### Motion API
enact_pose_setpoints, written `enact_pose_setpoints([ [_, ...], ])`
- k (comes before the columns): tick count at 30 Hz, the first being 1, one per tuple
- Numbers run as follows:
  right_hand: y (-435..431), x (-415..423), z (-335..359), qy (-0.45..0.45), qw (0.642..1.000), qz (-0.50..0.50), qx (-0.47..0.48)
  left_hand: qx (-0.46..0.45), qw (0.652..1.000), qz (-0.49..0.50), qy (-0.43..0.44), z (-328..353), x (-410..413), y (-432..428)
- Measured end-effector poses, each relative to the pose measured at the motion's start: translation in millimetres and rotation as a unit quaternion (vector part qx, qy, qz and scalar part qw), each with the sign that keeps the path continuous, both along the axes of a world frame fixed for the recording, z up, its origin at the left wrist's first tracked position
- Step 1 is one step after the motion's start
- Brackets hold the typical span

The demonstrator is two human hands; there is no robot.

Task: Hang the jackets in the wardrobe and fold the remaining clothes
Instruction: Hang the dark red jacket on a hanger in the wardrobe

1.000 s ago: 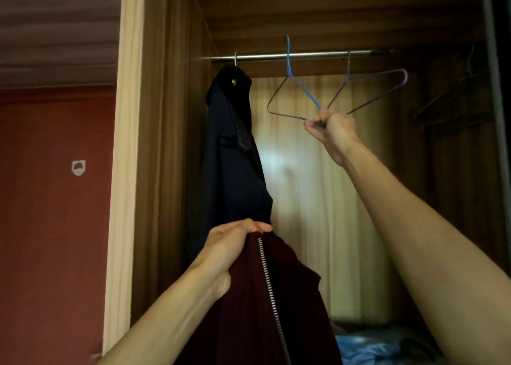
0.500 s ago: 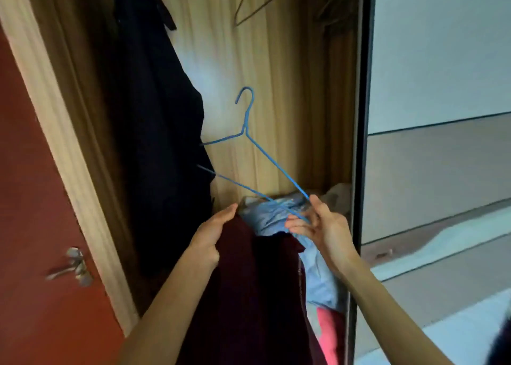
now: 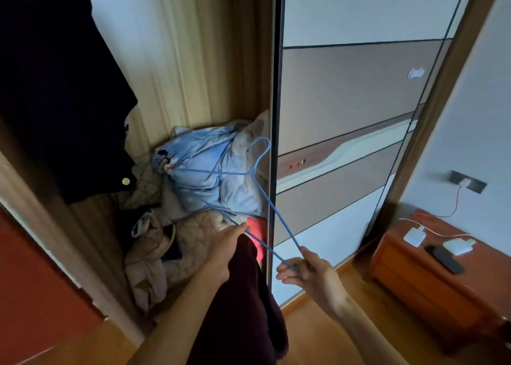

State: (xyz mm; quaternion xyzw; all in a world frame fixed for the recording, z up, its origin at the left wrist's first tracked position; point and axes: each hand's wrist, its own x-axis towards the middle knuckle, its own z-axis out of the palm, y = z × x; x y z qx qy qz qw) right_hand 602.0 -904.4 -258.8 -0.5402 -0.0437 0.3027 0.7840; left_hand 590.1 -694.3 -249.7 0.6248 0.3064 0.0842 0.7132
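**Grip.** Right hand (image 3: 309,273): fingers curled, thumb and forefinger pinching the near corner of the blue wire hanger (image 3: 253,172). The hanger tilts away from the hand, with its hook at the far end, over the wardrobe floor and on no rail. Left hand (image 3: 225,250): pinches the upper edge of the maroon jacket (image 3: 249,295), which drapes down from it in the near centre. The fingertips reach close to the hanger's lower wire; whether they touch it cannot be told.

**Step in hand.** Judged: dressing the hanger with the maroon jacket, ahead of hanging it.

**Next move.** Judged: one hanger arm should go into a shoulder of the jacket. This requires the collar opening to be found and held wide by the left hand. The rail is out of view.

**Count.**
- Jackets: two. The maroon one is in hand; a dark navy jacket (image 3: 60,102) hangs at far left inside the wardrobe (image 3: 193,60).
- Hangers: one.
- On the wardrobe floor: one blue bundle (image 3: 204,168), with beige quilted pieces (image 3: 154,254) heaped just beside it; their number cannot be told.
- Sliding door (image 3: 345,102): one, right of the opening.
- Wooden cabinet (image 3: 428,281), near right: two white adapters and one dark flat object on top.
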Motion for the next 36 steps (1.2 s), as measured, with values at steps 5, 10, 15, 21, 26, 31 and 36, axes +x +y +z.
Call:
enact_pose_setpoints([
  [5,-18.0,7.9,-20.8,-0.054,0.993,0.060,-0.087,0.120,0.990,-0.055,-0.037,6.3,-11.2,-23.8],
  [10,-16.8,37.8,18.5,-0.035,0.999,0.013,0.004,0.220,0.962,-0.142,-0.073,5.5,-12.2,-52.7],
  [15,-24.8,81.7,56.8,-0.033,0.997,-0.041,0.050,0.223,0.957,-0.168,-0.079,3.3,-14.9,-58.1],
  [21,-51.0,89.4,24.4,-0.068,0.993,-0.092,0.023,0.206,0.964,-0.159,-0.050,9.5,-7.0,-58.0],
  [26,-120.0,77.8,-48.2,-0.098,0.973,-0.136,-0.157,0.133,0.984,-0.121,-0.003,6.2,3.3,-53.4],
  [31,-182.3,50.8,-107.5,-0.096,0.946,-0.180,-0.253,0.179,0.971,-0.157,0.014,7.2,14.8,-65.6],
  [36,-162.2,35.4,-114.3,-0.140,0.937,-0.117,-0.297,0.184,0.949,-0.256,0.015,15.1,25.8,-100.2],
])
